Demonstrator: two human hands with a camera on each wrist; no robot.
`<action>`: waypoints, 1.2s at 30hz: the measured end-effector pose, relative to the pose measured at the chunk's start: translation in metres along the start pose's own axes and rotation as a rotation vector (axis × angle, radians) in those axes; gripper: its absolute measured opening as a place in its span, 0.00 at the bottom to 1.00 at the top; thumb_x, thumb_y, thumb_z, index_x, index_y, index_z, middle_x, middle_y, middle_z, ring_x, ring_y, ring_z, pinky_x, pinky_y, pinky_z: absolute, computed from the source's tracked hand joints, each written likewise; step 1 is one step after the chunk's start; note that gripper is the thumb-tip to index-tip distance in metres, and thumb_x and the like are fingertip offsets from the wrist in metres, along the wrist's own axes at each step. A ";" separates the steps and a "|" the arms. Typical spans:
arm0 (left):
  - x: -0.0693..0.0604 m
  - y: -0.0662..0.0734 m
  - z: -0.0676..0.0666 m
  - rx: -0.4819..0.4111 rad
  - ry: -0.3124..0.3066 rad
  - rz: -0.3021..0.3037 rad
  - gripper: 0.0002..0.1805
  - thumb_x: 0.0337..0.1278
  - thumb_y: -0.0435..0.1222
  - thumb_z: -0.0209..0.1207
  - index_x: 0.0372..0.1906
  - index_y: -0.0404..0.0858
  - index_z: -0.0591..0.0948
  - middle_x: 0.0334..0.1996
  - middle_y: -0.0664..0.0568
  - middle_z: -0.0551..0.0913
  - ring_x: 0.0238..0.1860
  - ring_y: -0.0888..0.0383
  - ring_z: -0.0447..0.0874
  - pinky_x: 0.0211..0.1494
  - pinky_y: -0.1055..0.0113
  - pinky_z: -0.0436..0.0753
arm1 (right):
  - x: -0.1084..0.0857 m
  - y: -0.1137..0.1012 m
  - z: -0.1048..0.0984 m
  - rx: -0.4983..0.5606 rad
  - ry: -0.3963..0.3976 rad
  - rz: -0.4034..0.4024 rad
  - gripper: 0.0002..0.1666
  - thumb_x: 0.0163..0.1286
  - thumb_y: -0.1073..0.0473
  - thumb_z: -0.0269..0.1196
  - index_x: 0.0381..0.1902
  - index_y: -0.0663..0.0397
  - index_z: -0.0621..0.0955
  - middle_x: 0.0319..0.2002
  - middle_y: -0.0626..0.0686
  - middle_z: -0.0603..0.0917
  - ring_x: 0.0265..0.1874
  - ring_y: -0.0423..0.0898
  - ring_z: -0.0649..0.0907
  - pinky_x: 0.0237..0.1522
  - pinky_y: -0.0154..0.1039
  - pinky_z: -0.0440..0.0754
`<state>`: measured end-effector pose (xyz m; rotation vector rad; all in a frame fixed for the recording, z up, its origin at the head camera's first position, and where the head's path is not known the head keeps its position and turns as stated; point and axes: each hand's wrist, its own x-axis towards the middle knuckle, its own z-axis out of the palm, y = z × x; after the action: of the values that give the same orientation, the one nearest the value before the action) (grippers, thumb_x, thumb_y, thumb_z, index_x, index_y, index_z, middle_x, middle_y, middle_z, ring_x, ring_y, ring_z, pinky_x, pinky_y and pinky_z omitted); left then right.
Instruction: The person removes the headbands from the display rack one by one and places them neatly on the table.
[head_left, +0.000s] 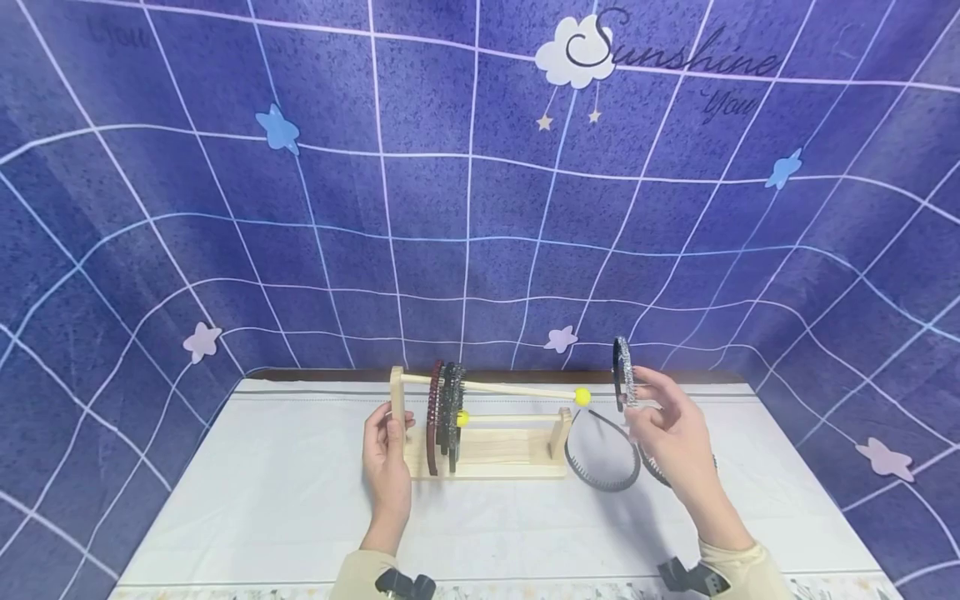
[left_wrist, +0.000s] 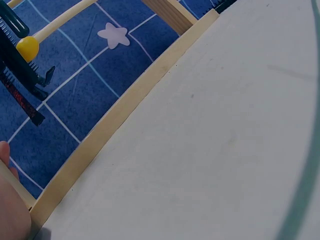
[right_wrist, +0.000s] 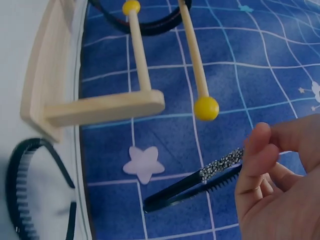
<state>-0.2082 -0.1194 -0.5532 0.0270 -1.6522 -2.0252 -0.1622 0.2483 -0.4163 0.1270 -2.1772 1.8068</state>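
Observation:
My right hand (head_left: pixel 671 429) pinches a black headband (head_left: pixel 625 372) with a glittery silver top, raised to the right of the wooden rack (head_left: pixel 491 471). In the right wrist view the headband (right_wrist: pixel 185 187) points away from the fingers, near a rod's yellow ball end (right_wrist: pixel 206 108). My left hand (head_left: pixel 388 454) grips the rack's left upright (head_left: pixel 397 417). Several headbands (head_left: pixel 448 408), dark red and black, hang on the upper rod close to that upright. The upper rod (head_left: pixel 517 389) ends free in a yellow ball; a lower rod (head_left: pixel 517 418) comes from the right post.
On the white table (head_left: pixel 300 475), right of the rack, lies a black toothed headband (head_left: pixel 607 486). Another dark headband (head_left: pixel 654 471) lies partly hidden beneath my right hand. A blue gridded cloth (head_left: pixel 427 200) with stars hangs behind and at both sides.

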 end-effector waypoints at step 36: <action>0.000 -0.001 -0.001 0.023 -0.007 -0.007 0.20 0.94 0.39 0.46 0.75 0.36 0.73 0.55 0.48 0.86 0.60 0.55 0.86 0.71 0.73 0.79 | -0.015 0.046 -0.077 -0.431 0.237 0.153 0.24 0.76 0.48 0.77 0.55 0.61 0.87 0.33 0.27 0.88 0.28 0.32 0.88 0.27 0.34 0.90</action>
<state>-0.2080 -0.1202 -0.5543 0.0340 -1.6814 -2.0133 -0.1467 0.3305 -0.4520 -0.3389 -2.3874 1.2986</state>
